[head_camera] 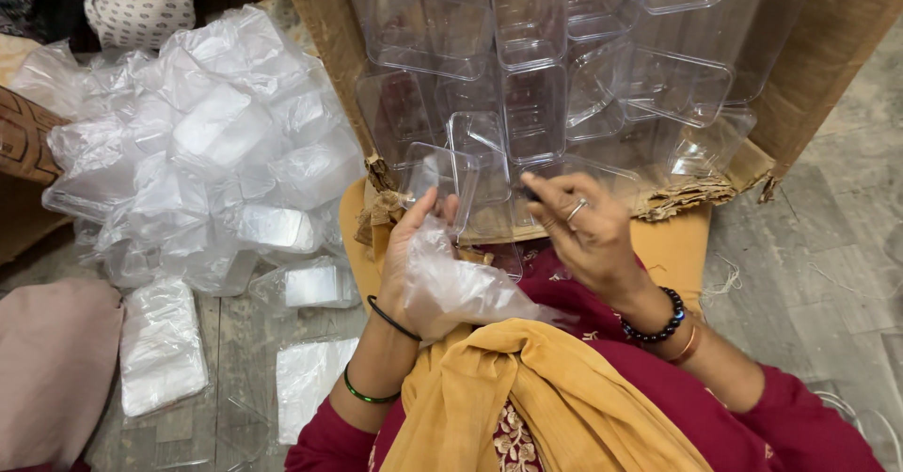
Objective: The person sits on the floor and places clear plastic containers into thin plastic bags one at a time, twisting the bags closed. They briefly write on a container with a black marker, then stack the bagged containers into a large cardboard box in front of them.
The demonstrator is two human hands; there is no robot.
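While our left hand point(414, 246) cups a thin plastic bag point(461, 289), fingers curled around its gathered mouth, we judge the step goes best if that mouth is kept wide and slack. Beside it, against the same fingertips, a clear plastic box point(442, 176) stands tilted over our lap at the carton's lip. Its long axis seems to run up and away from us, open side toward the cardboard carton point(809, 68) of stacked boxes; glare makes this uncertain. Our right hand point(583, 228) pinches something small and dark between thumb and forefinger, just beside the box. We would steady the box squarely before sleeving it.
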